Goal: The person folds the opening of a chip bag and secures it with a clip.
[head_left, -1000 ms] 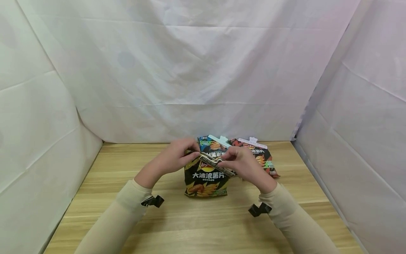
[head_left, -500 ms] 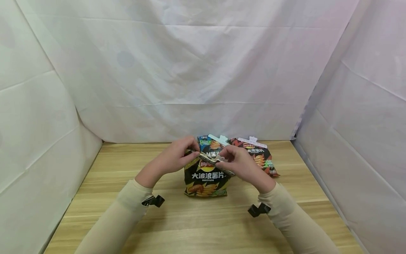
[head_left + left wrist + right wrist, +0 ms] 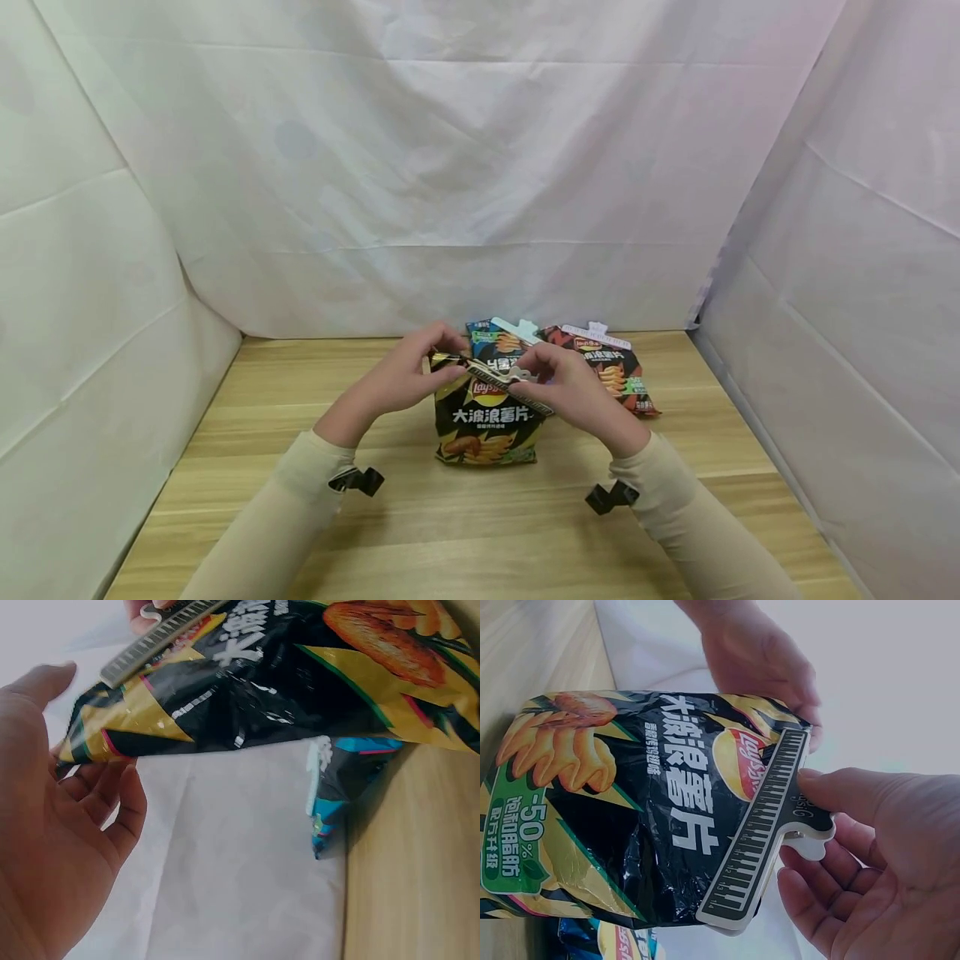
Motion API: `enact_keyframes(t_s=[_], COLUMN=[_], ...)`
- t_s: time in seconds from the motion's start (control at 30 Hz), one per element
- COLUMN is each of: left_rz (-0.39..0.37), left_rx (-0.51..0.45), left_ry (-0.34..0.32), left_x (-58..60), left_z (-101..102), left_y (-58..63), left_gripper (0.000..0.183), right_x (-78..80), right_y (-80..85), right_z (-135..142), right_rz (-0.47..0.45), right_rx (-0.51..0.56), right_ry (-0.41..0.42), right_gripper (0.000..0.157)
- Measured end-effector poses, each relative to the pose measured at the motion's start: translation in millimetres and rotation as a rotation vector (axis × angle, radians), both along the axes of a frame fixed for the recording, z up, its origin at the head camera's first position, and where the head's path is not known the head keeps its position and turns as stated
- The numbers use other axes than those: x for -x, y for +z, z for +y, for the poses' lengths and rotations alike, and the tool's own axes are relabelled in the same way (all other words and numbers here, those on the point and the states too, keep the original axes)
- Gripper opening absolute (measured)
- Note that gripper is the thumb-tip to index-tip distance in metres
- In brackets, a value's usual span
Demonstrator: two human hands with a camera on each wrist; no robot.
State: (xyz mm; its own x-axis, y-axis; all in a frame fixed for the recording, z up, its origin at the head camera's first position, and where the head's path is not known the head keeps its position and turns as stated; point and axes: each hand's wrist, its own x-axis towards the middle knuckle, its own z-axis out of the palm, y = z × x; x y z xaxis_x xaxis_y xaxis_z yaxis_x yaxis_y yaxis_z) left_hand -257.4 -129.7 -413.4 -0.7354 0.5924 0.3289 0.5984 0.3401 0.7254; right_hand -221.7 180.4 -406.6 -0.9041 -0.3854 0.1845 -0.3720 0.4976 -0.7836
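Observation:
A black-and-gold bag of potato chips [image 3: 489, 427] stands upright on the table. Across its top edge lies a long bag clip [image 3: 754, 832] with a piano-key pattern, slanting down to the right in the head view. My right hand [image 3: 576, 390] pinches the clip's handles between thumb and fingers. At the bag's upper left corner is my left hand [image 3: 401, 379]. In the left wrist view its thumb [image 3: 46, 681] stands off the foil, while its bent fingers lie behind the corner, partly hidden by the bag.
Behind stand a blue chip bag [image 3: 483, 337] with a pale blue clip [image 3: 513, 330] and, to its right, a red-and-black chip bag [image 3: 617, 371] with a white clip [image 3: 597, 336]. White cloth [image 3: 480, 183] encloses the wooden table [image 3: 480, 533] at the back and sides.
My left thumb and fingers have spread apart and drawn slightly left, letting go of the bag's corner. My right hand keeps its hold on the clip, almost in the same place.

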Motion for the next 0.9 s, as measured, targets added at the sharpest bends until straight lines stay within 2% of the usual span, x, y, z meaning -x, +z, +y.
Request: enact_keyframes(t_s=[0.13, 0.23, 0.33, 0.47, 0.6, 0.77, 0.9], left_rz=[-0.075, -0.160, -0.268, -0.380, -0.428, -0.441, -0.433], left_rx=[0.017, 0.018, 0.038, 0.104, 0.123, 0.095, 0.082], left_ry=[0.031, 0.041, 0.073, 0.092, 0.010, -0.101, -0.106], left_x=[-3.0, -6.7, -12.3, -19.0, -23.1, -27.0, -29.0], left_z=[-10.6, -17.5, -23.7, -25.2, -18.5, -7.3, -0.6], left_y=[-12.1, -24.2, -40.4, -64.4, -84.5, -100.7, -112.1], left_gripper=[0.038, 0.057, 0.083, 0.098, 0.098, 0.092, 0.090], right_x=[-0.7, -0.7, -0.7, -1.0, -1.1, -0.7, -0.2], right_y=[-1.4, -2.2, -2.1, -1.7, -2.0, -2.8, -3.9], right_z=[-1.0, -2.0, -2.7, -3.1, -3.3, -3.1, -2.8], right_rz=[0.005, 0.008, 0.007, 0.009, 0.014, 0.015, 0.015], right_rx=[-0.003, 0.000, 0.012, 0.016, 0.014, 0.016, 0.016], right_ry=[0.002, 0.006, 0.012, 0.015, 0.011, 0.007, 0.008], right_gripper=[0.022, 0.021, 0.021, 0.022, 0.021, 0.021, 0.022])
